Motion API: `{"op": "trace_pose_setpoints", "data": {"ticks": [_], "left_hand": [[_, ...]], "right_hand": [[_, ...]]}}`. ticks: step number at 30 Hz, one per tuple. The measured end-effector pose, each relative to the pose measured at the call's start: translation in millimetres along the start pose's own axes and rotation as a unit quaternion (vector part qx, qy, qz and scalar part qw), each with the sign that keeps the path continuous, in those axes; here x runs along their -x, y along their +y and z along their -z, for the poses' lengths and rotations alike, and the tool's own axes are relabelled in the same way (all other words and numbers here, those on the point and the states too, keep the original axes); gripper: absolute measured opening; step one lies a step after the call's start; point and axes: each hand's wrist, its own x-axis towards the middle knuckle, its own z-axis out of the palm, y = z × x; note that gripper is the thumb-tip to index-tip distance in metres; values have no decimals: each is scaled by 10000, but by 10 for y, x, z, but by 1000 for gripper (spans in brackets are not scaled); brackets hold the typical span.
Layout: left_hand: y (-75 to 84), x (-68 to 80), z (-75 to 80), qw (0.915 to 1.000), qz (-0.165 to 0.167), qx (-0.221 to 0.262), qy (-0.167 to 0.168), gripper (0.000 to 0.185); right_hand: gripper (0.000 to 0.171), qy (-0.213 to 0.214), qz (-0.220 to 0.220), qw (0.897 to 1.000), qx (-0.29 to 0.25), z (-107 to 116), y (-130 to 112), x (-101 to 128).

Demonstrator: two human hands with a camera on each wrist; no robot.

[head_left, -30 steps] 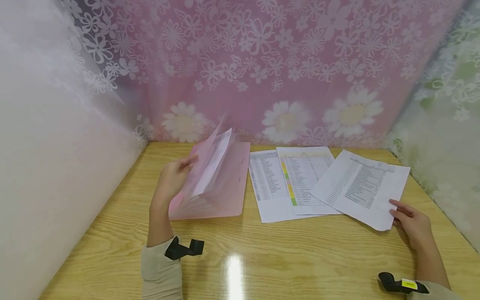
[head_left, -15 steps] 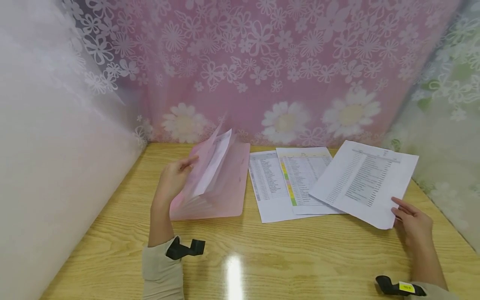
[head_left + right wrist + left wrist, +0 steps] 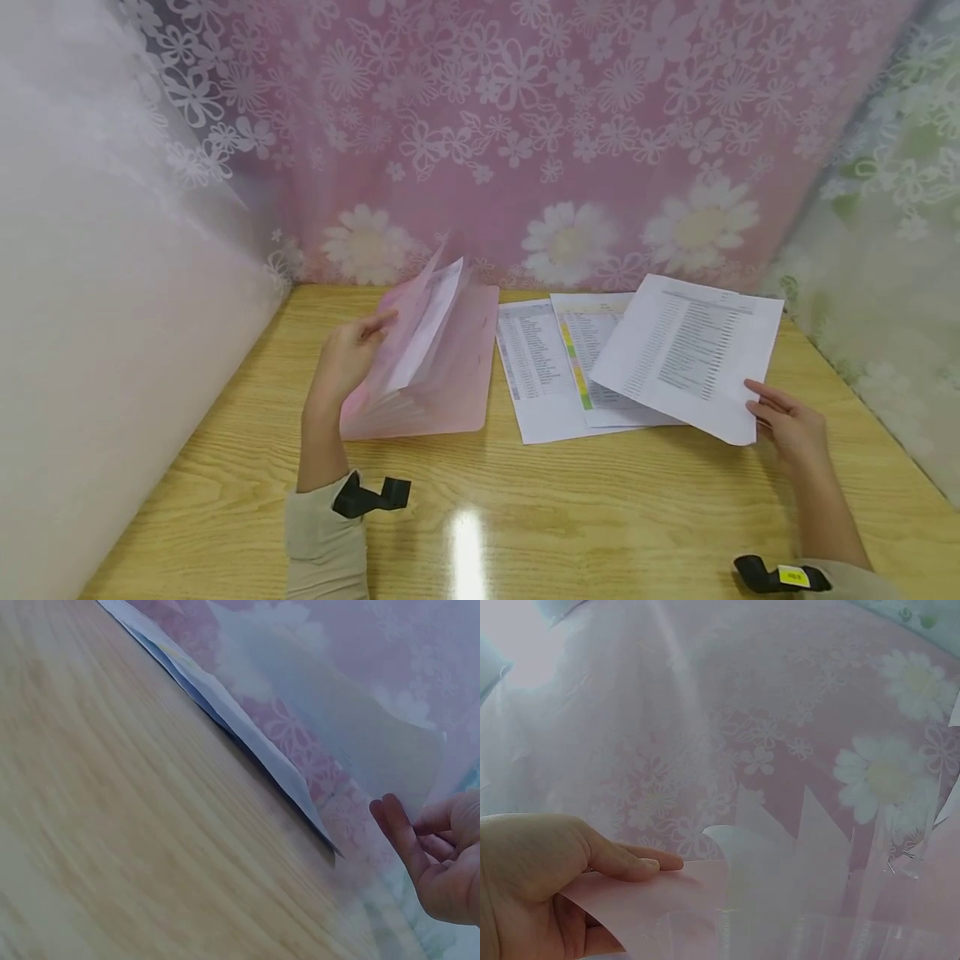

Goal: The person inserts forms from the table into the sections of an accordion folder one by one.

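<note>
A pink folder (image 3: 468, 375) stands partly open on the left of the table, its clear sleeves fanned and a white page among them. My left hand (image 3: 345, 360) pinches its raised cover by the edge; in the left wrist view, thumb and fingers of the left hand (image 3: 547, 874) grip the pink cover (image 3: 667, 889). On the right, my right hand (image 3: 795, 429) pinches a printed sheet of paper (image 3: 693, 337) at its lower right corner. That sheet tilts up off the table and overlaps a colour-marked printed sheet (image 3: 572, 346). The right wrist view shows the lifted sheet (image 3: 367, 724) from its edge side.
Another printed sheet (image 3: 536, 367) lies under the colour-marked one, right of the folder. The wooden table (image 3: 585, 508) ends at a pink flowered curtain (image 3: 465, 150) behind. A white panel (image 3: 127, 250) stands at left and a patterned one (image 3: 892, 250) at right.
My right hand has raised its sheet and then brought it left, so it covers more of the colour-marked sheet. The left hand and the folder have stayed nearly still.
</note>
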Motion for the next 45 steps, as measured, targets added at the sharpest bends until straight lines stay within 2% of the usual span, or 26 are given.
{"op": "trace_pose_setpoints", "data": {"ticks": [12,17,23,30,39,45], "left_hand": [[18,18,15,10000,25,-78,-35,34],[22,16,15,9999,36,-98,-41,34],[27,11,17,9999,13,-151,-38,34],[32,6,0,9999,9,-127,-39,34],[24,-13,-4,10000,13,49,-80,33],[18,-10,-8,10000,-11,25,-36,33]], "right_hand": [[23,-416,73,9982,418,-369,-36,74],[24,-581,202,9972,420,-482,-60,94],[24,-529,375,9950,755,-646,-92,116],[25,-740,315,9933,834,-799,-168,177],[35,-880,270,9868,1329,-985,-253,183],[38,-1070,410,9813,1548,-1159,-323,170]]}}
